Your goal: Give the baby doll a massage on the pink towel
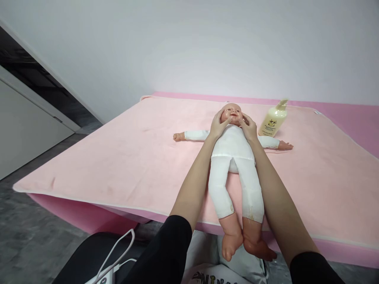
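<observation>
A baby doll [233, 144] with a white cloth body lies on its back, face up, arms spread to both sides. My left hand [218, 125] cups the doll's cheek on the left side of the view, with the thumb near its chin. On the opposite cheek, my right hand [248, 127] is curved round the face in the same way. The doll's head [231, 109] sits between my two hands. Its feet [232, 238] reach past the near table edge, towards my lap. Beside my right hand stands a pale yellow pump bottle [272, 121].
A pink blanket [118, 157] with a light border covers the pink table [352, 130]. Behind it rises a white wall [237, 47]. At the lower left are a black chair seat [85, 256] and a white device with a cable [108, 276].
</observation>
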